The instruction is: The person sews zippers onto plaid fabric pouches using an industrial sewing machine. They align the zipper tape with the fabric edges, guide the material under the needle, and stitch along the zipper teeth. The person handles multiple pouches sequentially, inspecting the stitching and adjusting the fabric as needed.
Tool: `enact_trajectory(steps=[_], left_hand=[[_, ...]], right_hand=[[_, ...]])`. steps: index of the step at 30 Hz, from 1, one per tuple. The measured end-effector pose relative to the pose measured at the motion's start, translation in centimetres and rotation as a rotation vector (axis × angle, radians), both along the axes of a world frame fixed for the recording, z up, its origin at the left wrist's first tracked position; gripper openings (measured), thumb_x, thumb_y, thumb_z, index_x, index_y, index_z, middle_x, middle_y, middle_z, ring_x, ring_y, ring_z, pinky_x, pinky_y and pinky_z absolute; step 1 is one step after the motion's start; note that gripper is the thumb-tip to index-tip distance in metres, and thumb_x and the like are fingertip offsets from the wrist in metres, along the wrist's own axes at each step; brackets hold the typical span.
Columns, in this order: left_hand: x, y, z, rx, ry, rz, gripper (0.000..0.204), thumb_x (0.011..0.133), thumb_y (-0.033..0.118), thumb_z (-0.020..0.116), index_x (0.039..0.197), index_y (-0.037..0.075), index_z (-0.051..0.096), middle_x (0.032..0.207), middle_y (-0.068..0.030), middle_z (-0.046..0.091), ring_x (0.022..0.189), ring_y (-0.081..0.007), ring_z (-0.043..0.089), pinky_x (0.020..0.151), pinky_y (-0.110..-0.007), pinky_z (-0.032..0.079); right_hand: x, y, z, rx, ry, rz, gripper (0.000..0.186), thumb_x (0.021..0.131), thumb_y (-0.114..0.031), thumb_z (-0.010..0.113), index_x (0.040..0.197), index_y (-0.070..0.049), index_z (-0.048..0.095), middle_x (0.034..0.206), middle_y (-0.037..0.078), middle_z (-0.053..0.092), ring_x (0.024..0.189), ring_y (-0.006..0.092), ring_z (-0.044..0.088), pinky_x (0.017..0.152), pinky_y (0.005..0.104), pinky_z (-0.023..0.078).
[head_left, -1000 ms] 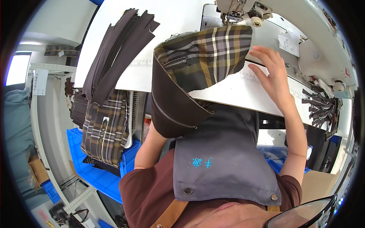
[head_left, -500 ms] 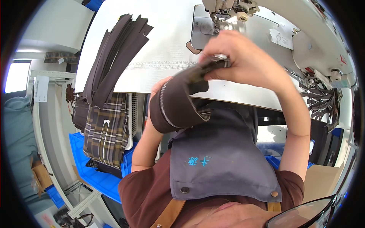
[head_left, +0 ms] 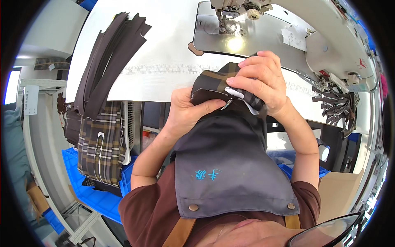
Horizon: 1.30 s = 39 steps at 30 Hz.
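Head view: grey apron [head_left: 236, 181] nearest. Just beyond, at near edge of white table [head_left: 168, 45], plaid-and-dark fabric piece [head_left: 218, 79] gripped from two sides: left hand [head_left: 184, 110] pinching its left side, right hand [head_left: 265, 82] curled over its right. Farther left, dark fabric strips [head_left: 109, 68] on table. Far, sewing machine [head_left: 312, 17].
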<state>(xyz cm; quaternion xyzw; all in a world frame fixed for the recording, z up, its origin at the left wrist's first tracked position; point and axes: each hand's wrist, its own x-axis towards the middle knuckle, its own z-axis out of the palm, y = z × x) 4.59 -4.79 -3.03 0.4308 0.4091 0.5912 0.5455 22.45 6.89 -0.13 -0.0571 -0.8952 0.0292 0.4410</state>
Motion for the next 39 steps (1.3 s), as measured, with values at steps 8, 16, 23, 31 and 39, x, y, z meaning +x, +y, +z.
enact_trajectory(steps=[8,16,23,31,39], left_hand=[[0.9,-1.1,-1.5,0.113,0.066,0.157,0.021,0.080,-0.004,0.070,0.100,-0.001,0.067,0.090,-0.0040,0.069,0.081,-0.0079,0.062,0.073,-0.022,0.051],[1.3,-2.4,-2.8,0.157,0.053,0.348,0.025,0.078,-0.004,0.073,0.101,0.000,0.064,0.089,-0.0039,0.069,0.081,-0.0084,0.063,0.073,-0.022,0.051],[1.4,-1.7,-1.1,0.270,0.202,0.452,0.034,0.072,-0.005,0.076,0.102,0.003,0.063,0.099,-0.0040,0.064,0.093,-0.0139,0.060,0.085,-0.029,0.048],[-2.7,-2.3,2.0,0.854,1.264,0.376,0.025,0.062,0.010,0.074,0.084,0.019,0.066,0.091,0.0032,0.058,0.087,-0.0153,0.056,0.108,-0.044,0.026],[-3.6,-2.1,1.6,0.974,1.282,0.220,0.016,0.063,0.009,0.067,0.079,0.011,0.064,0.078,0.0005,0.059,0.070,-0.0143,0.056,0.104,-0.044,0.033]], right_hand=[[0.0,-2.7,-2.9,-0.196,0.000,0.033,0.035,0.061,-0.014,0.072,0.095,-0.005,0.070,0.085,0.003,0.060,0.087,0.0227,0.059,0.072,0.0362,0.042],[1.2,-3.3,-2.3,-0.559,-0.229,0.292,0.064,0.080,-0.050,0.064,0.121,-0.001,0.058,0.121,0.012,0.058,0.118,0.0317,0.050,0.094,0.0478,0.037],[0.2,-5.4,-2.9,-0.253,-0.129,-0.048,0.040,0.073,-0.026,0.069,0.109,-0.007,0.066,0.107,0.005,0.066,0.103,0.0223,0.060,0.090,0.0371,0.040],[0.6,-5.1,-3.2,-0.083,-0.141,-0.084,0.030,0.075,-0.019,0.061,0.102,-0.010,0.070,0.102,0.003,0.068,0.095,0.0199,0.060,0.081,0.0329,0.042],[0.6,-5.1,-3.0,-0.075,-0.144,-0.060,0.031,0.073,-0.017,0.061,0.100,-0.005,0.070,0.098,0.006,0.068,0.092,0.0216,0.060,0.074,0.0323,0.044]])
